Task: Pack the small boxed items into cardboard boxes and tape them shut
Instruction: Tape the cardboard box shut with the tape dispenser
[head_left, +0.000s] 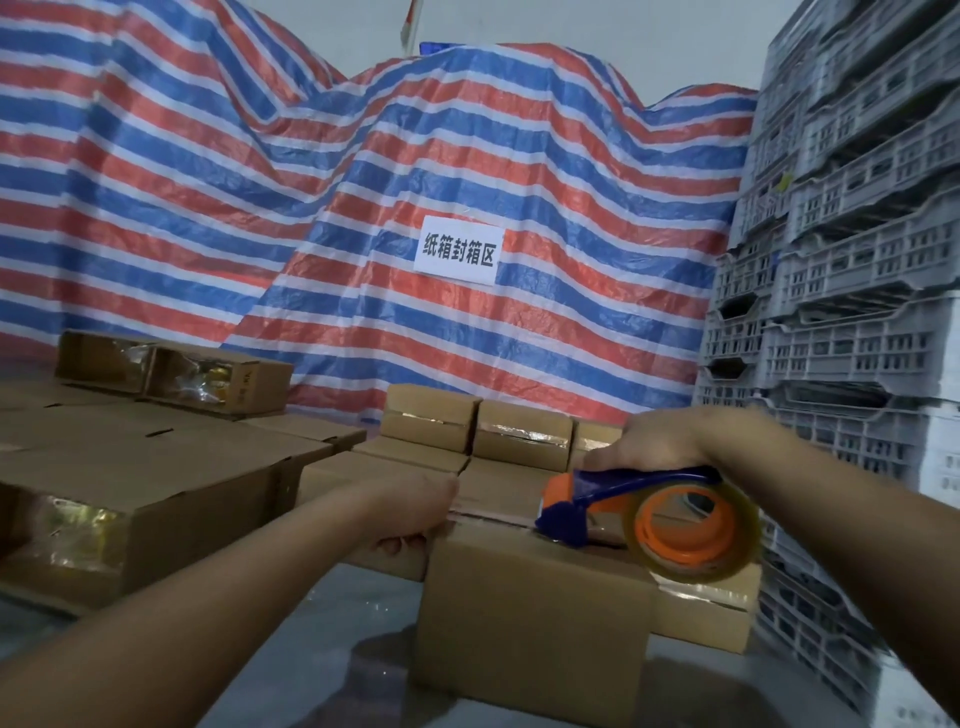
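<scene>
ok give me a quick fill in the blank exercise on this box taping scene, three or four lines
1. The right hand holds a blue and orange tape ____.
2. The left hand grips the ____ edge of the cardboard box being sealed.
3. The roll of tape is ____ in colour.
4. The white sign hangs on a striped ____.

Missing words: dispenser; left; clear; tarpaulin
</scene>
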